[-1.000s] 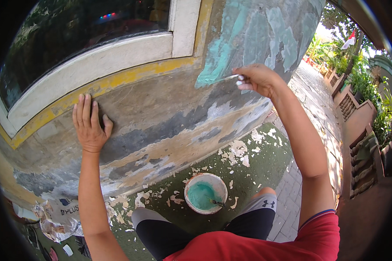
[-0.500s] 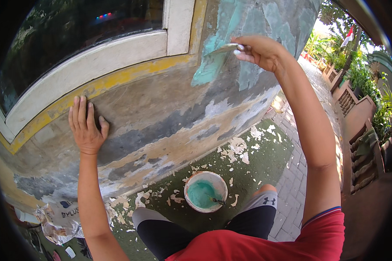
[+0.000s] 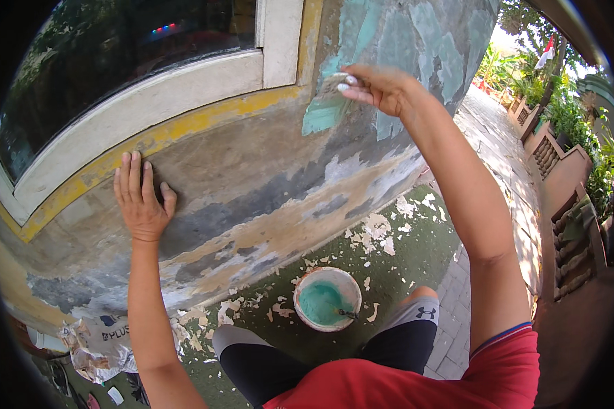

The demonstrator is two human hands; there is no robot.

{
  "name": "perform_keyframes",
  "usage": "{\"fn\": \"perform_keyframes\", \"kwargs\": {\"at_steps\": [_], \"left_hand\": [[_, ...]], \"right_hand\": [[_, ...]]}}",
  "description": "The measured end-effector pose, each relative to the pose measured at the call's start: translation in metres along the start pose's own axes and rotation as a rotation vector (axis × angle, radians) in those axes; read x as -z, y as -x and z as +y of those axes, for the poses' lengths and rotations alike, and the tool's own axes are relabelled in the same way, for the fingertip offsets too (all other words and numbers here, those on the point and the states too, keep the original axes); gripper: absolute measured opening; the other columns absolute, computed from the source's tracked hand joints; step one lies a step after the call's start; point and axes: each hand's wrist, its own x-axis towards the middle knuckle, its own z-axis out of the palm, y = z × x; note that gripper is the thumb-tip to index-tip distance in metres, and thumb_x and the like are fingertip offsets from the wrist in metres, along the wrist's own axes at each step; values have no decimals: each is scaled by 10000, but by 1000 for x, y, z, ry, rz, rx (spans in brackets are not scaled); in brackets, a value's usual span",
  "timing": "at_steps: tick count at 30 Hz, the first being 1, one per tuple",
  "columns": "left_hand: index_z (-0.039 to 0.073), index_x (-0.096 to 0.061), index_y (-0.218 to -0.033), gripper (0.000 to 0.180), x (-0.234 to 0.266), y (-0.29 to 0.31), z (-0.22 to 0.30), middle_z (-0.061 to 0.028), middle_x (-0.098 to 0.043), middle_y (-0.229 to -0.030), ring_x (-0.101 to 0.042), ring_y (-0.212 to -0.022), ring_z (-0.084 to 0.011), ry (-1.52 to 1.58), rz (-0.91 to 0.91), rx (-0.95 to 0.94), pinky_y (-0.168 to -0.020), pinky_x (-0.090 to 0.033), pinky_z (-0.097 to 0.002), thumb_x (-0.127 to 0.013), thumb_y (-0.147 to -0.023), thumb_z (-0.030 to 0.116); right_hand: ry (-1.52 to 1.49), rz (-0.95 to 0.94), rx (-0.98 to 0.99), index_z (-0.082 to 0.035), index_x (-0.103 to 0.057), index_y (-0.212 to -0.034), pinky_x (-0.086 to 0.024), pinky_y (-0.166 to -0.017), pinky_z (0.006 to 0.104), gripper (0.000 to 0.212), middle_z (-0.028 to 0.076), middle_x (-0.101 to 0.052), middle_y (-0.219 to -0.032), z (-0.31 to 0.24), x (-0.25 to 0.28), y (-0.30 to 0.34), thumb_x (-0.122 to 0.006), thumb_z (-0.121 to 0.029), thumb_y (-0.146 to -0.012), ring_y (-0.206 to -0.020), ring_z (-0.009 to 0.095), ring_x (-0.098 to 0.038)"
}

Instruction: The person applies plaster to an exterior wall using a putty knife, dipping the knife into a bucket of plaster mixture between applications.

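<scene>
My left hand (image 3: 145, 208) lies flat against the bare, patchy wall (image 3: 225, 153), its fingertips at the yellow strip (image 3: 184, 129) under the window frame. My right hand (image 3: 382, 90) pinches a flat putty scraper (image 3: 331, 87), slightly blurred. The scraper's blade lies at the turquoise filler (image 3: 324, 117) spread beside the window's right corner. My fingertips carry pale smears. Below, between my knees, stands a round tub (image 3: 297, 297) of turquoise paste, with a dark-handled tool (image 3: 348, 314) resting in it.
Loose paint flakes (image 3: 378, 228) litter the green ground along the wall's foot. A crumpled printed sack (image 3: 92, 347) lies at the lower left. Grey paving (image 3: 450, 307) runs along the right, toward a low balustrade (image 3: 546, 157) with plants. The white window frame (image 3: 150, 116) is close above my left hand.
My right hand has moved left and slightly down with the scraper, whose broad face now shows. The left hand stays on the wall; the whole view has shifted slightly.
</scene>
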Motion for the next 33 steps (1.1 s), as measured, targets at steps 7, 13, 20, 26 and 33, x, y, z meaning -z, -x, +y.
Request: {"fn": "perform_keyframes", "kwargs": {"at_steps": [7,13,20,26,33], "left_hand": [[33,-489,-1335,522,2,1,0,-171,-473,-1454,-426,-1385,-350,-18,-13,2,-1131,-322,-512,-583,-832,141],[23,-507,-1318,507,2,1,-2,-168,-487,-1443,-438,-1376,-351,-16,3,3,-1127,-330,-508,-578,-831,147],[14,-503,-1316,509,-4,-1,5,-183,-482,-1442,-435,-1376,-369,9,11,5,-1126,-327,-519,-577,-830,144],[16,-496,-1325,513,3,1,-2,-185,-481,-1444,-432,-1381,-368,-21,2,-1,-1131,-319,-514,-575,-835,147],[21,-478,-1341,527,1,0,0,-192,-468,-1454,-424,-1384,-371,-14,-2,-7,-1133,-314,-519,-576,-838,143]], "right_hand": [[149,21,55,9,-670,-1035,-638,-690,199,184,52,-638,-858,-47,30,31,-682,-125,-909,-760,129,-675],[113,-65,-145,57,-633,-1009,-651,-657,244,183,97,-651,-843,10,25,22,-658,-101,-921,-752,207,-717],[58,-7,54,33,-640,-1008,-640,-721,209,168,65,-645,-877,-41,17,-7,-649,-114,-928,-788,155,-697],[158,22,265,40,-650,-1039,-635,-736,193,188,65,-644,-909,-110,27,9,-648,-103,-918,-840,120,-677],[291,-26,-39,37,-650,-1003,-642,-635,227,199,82,-624,-858,-40,48,42,-694,-116,-883,-728,172,-704]]}}
